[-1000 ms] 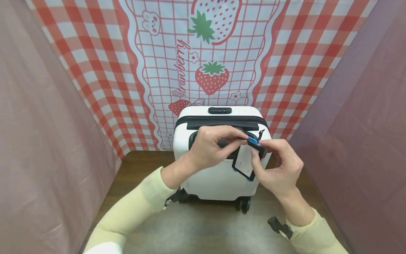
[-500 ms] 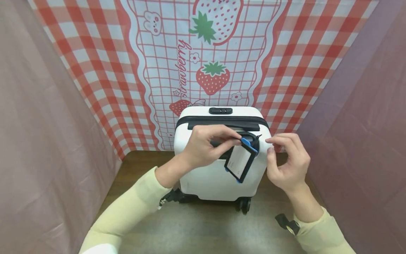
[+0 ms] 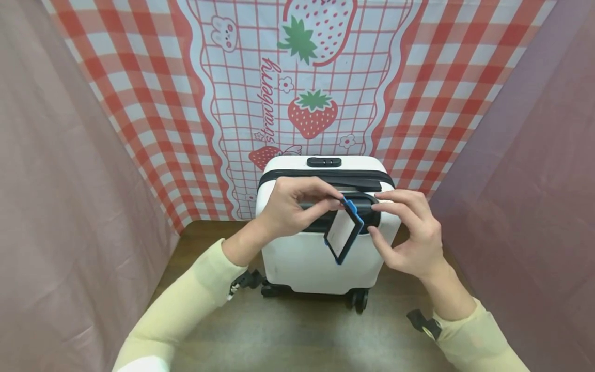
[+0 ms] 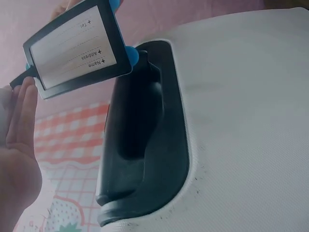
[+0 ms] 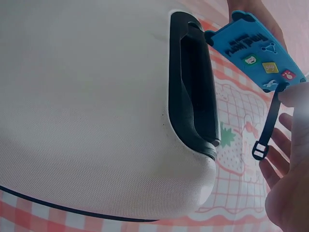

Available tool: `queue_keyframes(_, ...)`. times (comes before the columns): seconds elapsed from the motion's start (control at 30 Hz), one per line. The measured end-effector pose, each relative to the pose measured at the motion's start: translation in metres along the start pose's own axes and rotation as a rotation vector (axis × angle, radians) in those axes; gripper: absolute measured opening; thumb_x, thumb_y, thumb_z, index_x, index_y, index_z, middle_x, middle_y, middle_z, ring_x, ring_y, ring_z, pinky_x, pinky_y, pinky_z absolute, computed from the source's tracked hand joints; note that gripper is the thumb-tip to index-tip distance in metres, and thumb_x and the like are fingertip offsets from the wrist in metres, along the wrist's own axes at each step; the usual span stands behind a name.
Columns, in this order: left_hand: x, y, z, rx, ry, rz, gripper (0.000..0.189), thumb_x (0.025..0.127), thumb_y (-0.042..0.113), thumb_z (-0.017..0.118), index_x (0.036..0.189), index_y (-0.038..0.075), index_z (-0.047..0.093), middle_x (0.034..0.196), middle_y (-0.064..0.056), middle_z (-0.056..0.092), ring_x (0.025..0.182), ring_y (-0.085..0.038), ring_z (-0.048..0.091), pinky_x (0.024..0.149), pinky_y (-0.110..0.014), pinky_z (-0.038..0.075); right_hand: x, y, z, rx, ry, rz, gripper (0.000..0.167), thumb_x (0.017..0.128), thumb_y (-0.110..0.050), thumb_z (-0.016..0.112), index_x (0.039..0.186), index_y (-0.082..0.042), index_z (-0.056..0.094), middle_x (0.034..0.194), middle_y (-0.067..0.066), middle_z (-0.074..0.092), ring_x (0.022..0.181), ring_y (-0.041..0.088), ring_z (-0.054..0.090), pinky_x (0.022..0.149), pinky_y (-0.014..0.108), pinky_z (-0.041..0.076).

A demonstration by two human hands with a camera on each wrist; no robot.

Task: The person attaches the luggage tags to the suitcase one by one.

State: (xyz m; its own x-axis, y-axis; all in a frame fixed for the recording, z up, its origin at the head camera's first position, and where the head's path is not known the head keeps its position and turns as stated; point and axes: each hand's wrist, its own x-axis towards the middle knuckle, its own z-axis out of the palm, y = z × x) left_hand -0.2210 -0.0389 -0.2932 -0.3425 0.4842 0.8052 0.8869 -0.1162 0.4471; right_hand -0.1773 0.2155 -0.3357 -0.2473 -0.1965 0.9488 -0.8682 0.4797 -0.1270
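Note:
A luggage tag (image 3: 341, 231) hangs in front of a white suitcase (image 3: 321, 266). My left hand (image 3: 288, 209) pinches its top end, where the strap starts. The left wrist view shows the tag's black-framed white card (image 4: 75, 48), printed with name, address and tel lines. Its blue back (image 5: 260, 53), with raised icons, faces the right wrist view. A black strap (image 5: 272, 116) runs from the tag to a small buckle (image 5: 259, 151), overlapping my right fingers there. My right hand (image 3: 413, 237) is beside the tag, thumb and fingers apart and loosely bent.
The suitcase has a black recessed handle (image 4: 166, 159) behind the tag, a black lock (image 3: 324, 162) on top and wheels (image 3: 359, 299) on the wooden floor (image 3: 297, 336). A red checked strawberry cloth (image 3: 311, 119) hangs behind. Pink curtains (image 3: 60, 206) flank both sides.
My right hand has let go of the tag, moved right, then come back close to it. My left hand has drawn the tag leftward, and it has turned more edge-on.

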Motion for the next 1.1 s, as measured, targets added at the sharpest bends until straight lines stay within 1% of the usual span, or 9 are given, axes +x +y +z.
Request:
queue_keyframes(0.13,-0.001,-0.004,-0.003,-0.067,-0.01,-0.016,0.014,0.093,-0.014,0.071,0.105,-0.009,0.075,0.1,-0.023,0.08,0.09,-0.028,0.082,0.082,-0.033,0.067,0.001,0.002,0.001,0.008,-0.047,-0.014,0.047,0.098,-0.041,0.071,0.105,0.005,0.076,0.114,0.028,0.072,0.106,0.042,0.061,0.111,0.017,0.045)
queue_keyframes(0.27,-0.001,-0.007,-0.006,-0.13,-0.017,-0.039,0.015,0.093,-0.016,0.069,0.106,-0.011,0.074,0.101,-0.026,0.078,0.091,-0.029,0.082,0.083,-0.036,0.067,0.001,0.003,0.002,0.024,-0.072,-0.017,0.042,0.1,-0.037,0.071,0.106,0.005,0.077,0.114,0.025,0.074,0.106,0.039,0.063,0.111,0.016,0.046)
queue_keyframes(0.47,-0.002,-0.01,-0.008,-0.181,-0.014,-0.056,0.016,0.092,-0.019,0.067,0.106,-0.013,0.072,0.101,-0.029,0.077,0.092,-0.029,0.082,0.083,-0.038,0.067,0.0,0.002,0.004,0.037,-0.116,-0.004,0.036,0.102,-0.032,0.069,0.108,0.002,0.077,0.113,0.02,0.075,0.107,0.03,0.068,0.109,0.014,0.048)
queue_keyframes(0.63,-0.002,-0.012,-0.01,-0.207,-0.015,-0.048,0.017,0.091,-0.021,0.067,0.105,-0.014,0.072,0.1,-0.03,0.076,0.092,-0.024,0.083,0.082,-0.041,0.067,0.002,-0.002,0.005,0.046,-0.148,-0.006,0.031,0.104,-0.029,0.067,0.106,0.001,0.077,0.107,0.016,0.076,0.102,0.021,0.069,0.107,0.012,0.05)
queue_keyframes(0.73,-0.002,-0.013,-0.01,-0.225,-0.015,-0.053,0.017,0.09,-0.022,0.067,0.105,-0.015,0.071,0.098,-0.031,0.076,0.091,-0.02,0.083,0.081,-0.041,0.067,0.003,-0.004,0.005,0.045,-0.138,-0.01,0.03,0.104,-0.028,0.067,0.103,0.0,0.078,0.101,0.014,0.076,0.096,0.018,0.07,0.104,0.011,0.051)
queue_keyframes(0.83,-0.002,-0.014,-0.011,-0.242,-0.013,-0.074,0.016,0.091,-0.021,0.066,0.105,-0.016,0.07,0.097,-0.032,0.075,0.09,-0.015,0.082,0.08,-0.042,0.067,0.003,-0.005,0.005,0.046,-0.114,-0.012,0.031,0.104,-0.03,0.069,0.1,-0.001,0.079,0.095,0.012,0.077,0.09,0.014,0.07,0.101,0.01,0.052)
queue_keyframes(0.97,-0.002,-0.015,-0.012,-0.255,-0.011,-0.107,0.015,0.092,-0.019,0.065,0.105,-0.016,0.07,0.097,-0.033,0.075,0.089,-0.012,0.081,0.079,-0.043,0.067,0.003,-0.007,0.006,0.08,-0.064,-0.015,0.034,0.102,-0.032,0.072,0.097,0.0,0.08,0.089,0.013,0.077,0.084,0.012,0.07,0.096,0.009,0.053)
queue_keyframes(1.1,-0.001,-0.018,-0.013,-0.271,-0.013,-0.14,0.013,0.093,-0.016,0.063,0.105,-0.017,0.069,0.096,-0.034,0.074,0.087,-0.011,0.081,0.079,-0.044,0.068,0.003,-0.009,0.008,0.088,-0.013,-0.031,0.035,0.101,-0.031,0.074,0.093,0.002,0.08,0.084,0.013,0.077,0.079,0.013,0.07,0.093,0.009,0.054)
